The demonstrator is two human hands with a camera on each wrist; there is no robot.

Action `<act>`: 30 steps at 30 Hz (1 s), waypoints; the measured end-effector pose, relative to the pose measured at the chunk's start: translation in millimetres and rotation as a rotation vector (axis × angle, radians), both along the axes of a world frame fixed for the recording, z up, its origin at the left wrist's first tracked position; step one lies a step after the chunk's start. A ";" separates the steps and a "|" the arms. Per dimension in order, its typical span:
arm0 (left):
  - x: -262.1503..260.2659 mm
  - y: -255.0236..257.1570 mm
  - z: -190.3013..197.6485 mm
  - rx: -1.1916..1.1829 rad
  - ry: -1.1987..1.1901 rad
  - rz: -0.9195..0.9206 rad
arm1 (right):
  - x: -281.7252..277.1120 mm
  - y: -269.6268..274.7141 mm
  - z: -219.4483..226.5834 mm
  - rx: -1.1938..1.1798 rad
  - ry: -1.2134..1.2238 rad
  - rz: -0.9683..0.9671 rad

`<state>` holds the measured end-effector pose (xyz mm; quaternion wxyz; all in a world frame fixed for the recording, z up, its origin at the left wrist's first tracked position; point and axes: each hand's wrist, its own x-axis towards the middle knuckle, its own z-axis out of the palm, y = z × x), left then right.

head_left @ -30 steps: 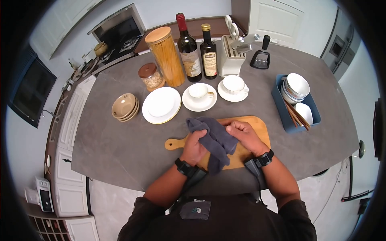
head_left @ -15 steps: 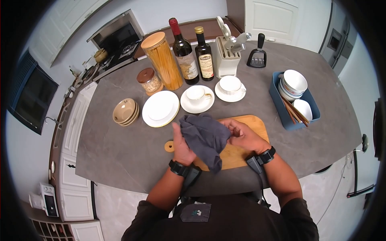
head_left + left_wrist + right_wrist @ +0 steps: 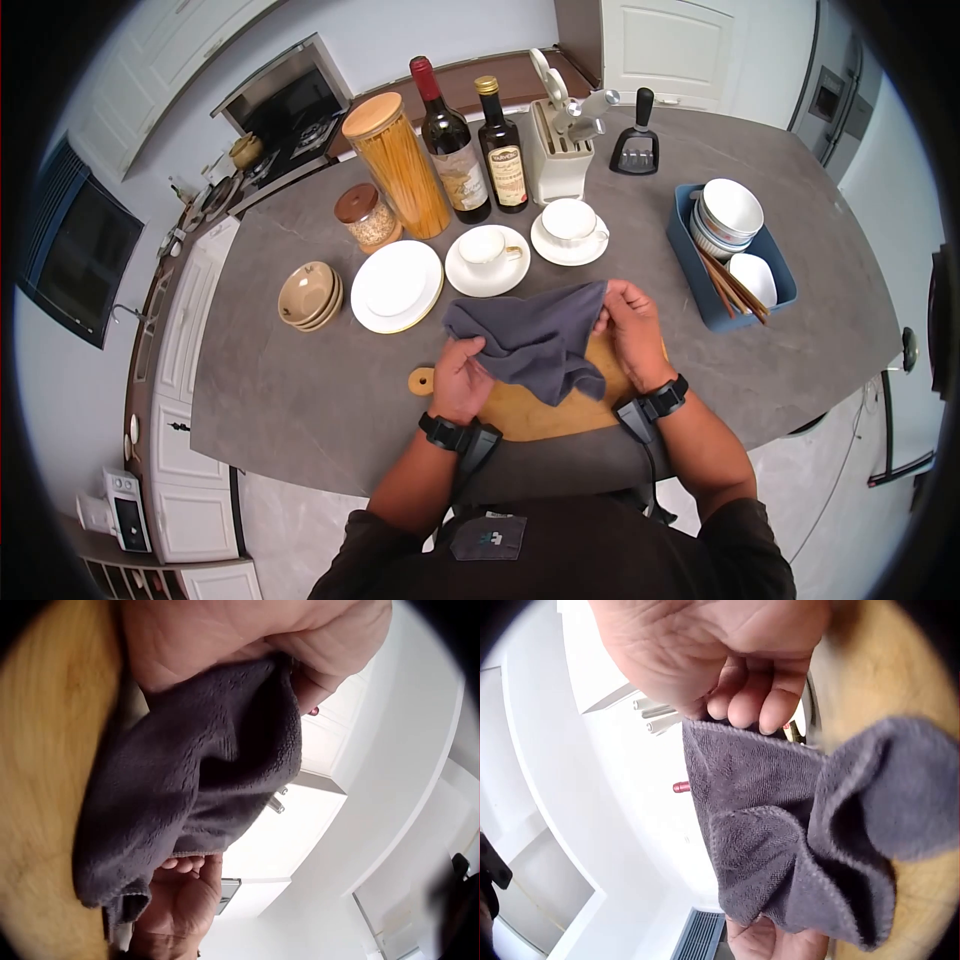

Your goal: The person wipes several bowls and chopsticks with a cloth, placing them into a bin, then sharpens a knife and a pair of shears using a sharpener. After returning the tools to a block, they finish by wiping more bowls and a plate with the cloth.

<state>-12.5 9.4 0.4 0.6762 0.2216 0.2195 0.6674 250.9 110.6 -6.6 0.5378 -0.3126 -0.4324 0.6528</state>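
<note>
A dark grey towel [image 3: 535,340] hangs stretched between both hands, above a wooden cutting board [image 3: 520,420]. My left hand [image 3: 462,380] grips its left part, thumb on top of the cloth. At the opposite upper corner, my right hand [image 3: 637,333] pinches the edge between thumb and fingers. The right wrist view shows the stitched hem of the towel [image 3: 765,795] running under curled fingertips [image 3: 744,711]. In the left wrist view, folds of the towel [image 3: 187,765] droop beside the board [image 3: 52,787]. The cloth covers most of the board's far side, while its round handle end shows at the left.
Beyond the towel stand white plates [image 3: 397,287], two cups on saucers [image 3: 487,262], stacked brown bowls [image 3: 310,296], a pasta jar [image 3: 400,170], two bottles [image 3: 455,165] and a knife block [image 3: 556,150]. At right is a blue bin [image 3: 700,280] with bowls and chopsticks.
The bunched towel has been spread out between the hands. My right hand has moved outward and up to a corner; the left hand keeps its hold on the other side.
</note>
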 end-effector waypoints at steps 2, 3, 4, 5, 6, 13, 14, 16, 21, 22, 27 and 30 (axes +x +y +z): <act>-3.5 3.5 -10.7 0.018 0.028 -0.009 | -6.3 -2.7 7.1 0.018 0.006 -0.052; -4.9 4.6 -15.8 0.038 0.055 -0.019 | -7.8 -4.1 10.4 0.037 0.012 -0.106; -3.1 4.2 -13.8 0.037 0.055 -0.020 | -6.6 -4.2 11.1 0.036 0.012 -0.107; -0.8 3.4 -11.9 0.021 0.044 -0.007 | -5.1 -4.1 11.5 0.000 0.020 -0.069; 1.4 3.2 -10.0 0.006 0.034 0.005 | -3.9 -4.0 12.5 -0.036 0.028 -0.031; 8.8 2.7 -10.8 0.002 0.050 0.091 | -18.9 -23.9 30.3 0.033 -0.099 0.099; 9.4 2.2 -8.5 -0.009 0.052 0.103 | -20.1 -28.5 36.7 0.054 -0.081 0.165; 6.4 1.3 -9.1 -0.013 0.056 0.115 | -16.9 -28.2 37.4 0.083 -0.061 0.229; -17.0 2.9 -35.6 0.019 0.151 0.132 | 4.2 -6.0 23.4 0.073 -0.190 0.094; -11.6 1.1 -22.5 0.029 0.149 0.137 | 5.6 -4.1 27.5 0.084 -0.191 0.098; -16.1 -6.0 -2.0 -0.192 0.425 0.319 | 19.7 -6.8 55.3 0.032 -0.059 -0.035; -24.8 -11.6 20.6 -0.069 0.459 0.324 | 35.3 -8.3 62.3 0.095 -0.216 -0.008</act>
